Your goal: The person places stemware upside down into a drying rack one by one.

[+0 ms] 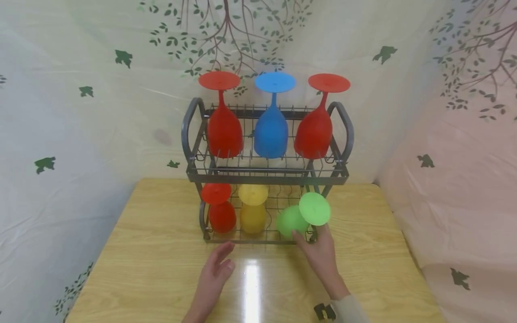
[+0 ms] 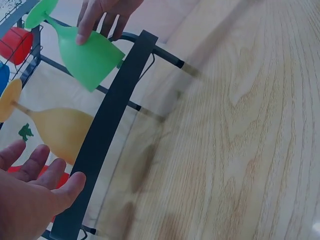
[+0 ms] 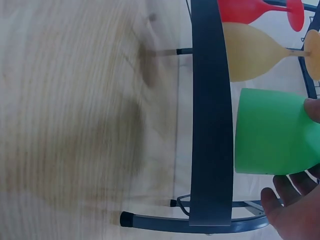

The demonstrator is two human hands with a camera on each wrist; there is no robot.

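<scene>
My right hand (image 1: 322,255) grips a green plastic goblet (image 1: 290,220) by its bowl, thumb on one side and fingers on the other. This goblet is upside down and tilted at the right end of the lower shelf, its foot leaning right and toward me. In the right wrist view its rim lies close to the rack's front bar (image 3: 212,125). My left hand (image 1: 214,273) holds nothing, fingers loosely bent, just in front of the rack. Nearest to it in the left wrist view is a yellow goblet (image 2: 62,129), inverted on the lower shelf.
The two-tier black dish rack (image 1: 266,180) stands on a wooden table (image 1: 161,264). On its upper tier are inverted red (image 1: 225,134), blue (image 1: 271,134) and red goblets (image 1: 314,134). Another red goblet (image 1: 222,217) sits lower left. A leaf-patterned cloth (image 1: 101,125) hangs behind.
</scene>
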